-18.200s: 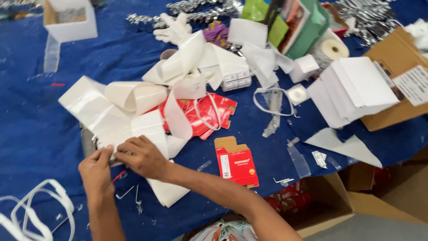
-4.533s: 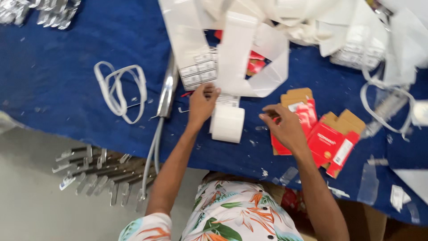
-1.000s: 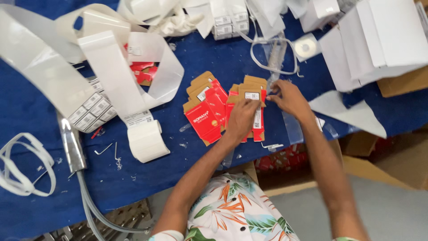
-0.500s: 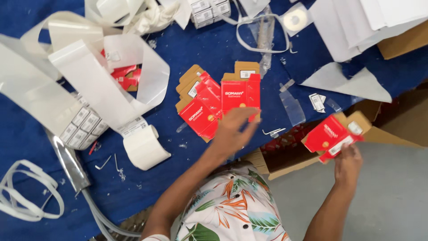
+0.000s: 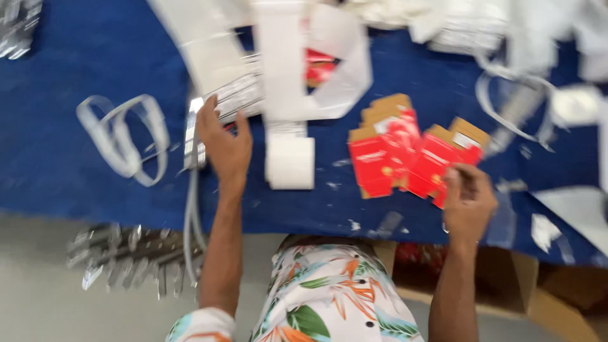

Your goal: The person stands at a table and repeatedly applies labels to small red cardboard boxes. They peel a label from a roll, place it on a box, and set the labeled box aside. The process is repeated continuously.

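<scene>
Red cartons (image 5: pixel 405 155), flattened and fanned in a loose overlap, lie on the blue surface (image 5: pixel 57 158) near its front edge. My right hand (image 5: pixel 468 202) has its fingers closed on the nearest one; my left hand (image 5: pixel 225 145), fingers spread, rests by the label roll (image 5: pixel 290 161). I judge a careless tug could scatter the fan or push cartons off the edge.

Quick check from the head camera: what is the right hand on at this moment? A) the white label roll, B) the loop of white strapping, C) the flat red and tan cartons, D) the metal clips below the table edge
C: the right hand rests at the edge of the flat red and tan cartons fanned on the blue table cover, while the left hand reaches toward the label sheets, apart from the white label roll.
</scene>
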